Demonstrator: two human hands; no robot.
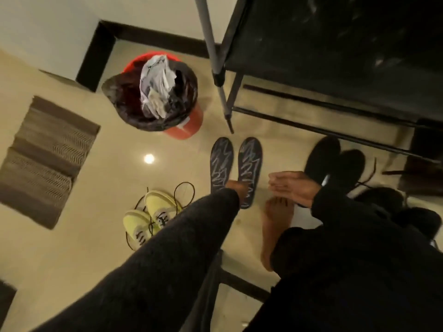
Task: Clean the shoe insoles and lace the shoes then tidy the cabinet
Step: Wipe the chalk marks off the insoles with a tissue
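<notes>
Two dark flat insoles (236, 168) with pale zigzag lines are lying side by side on the glossy beige floor (96, 248). The left hand (236, 186) is reaching down onto their near ends, mostly hidden by its black sleeve, so I cannot tell its grip. The right hand (292, 185) is hovering just beside them, fingers relaxed, holding nothing. Yellow shoes (149, 216) with loose dark laces are sitting to the left; black shoes (335, 164) are lying to the right.
</notes>
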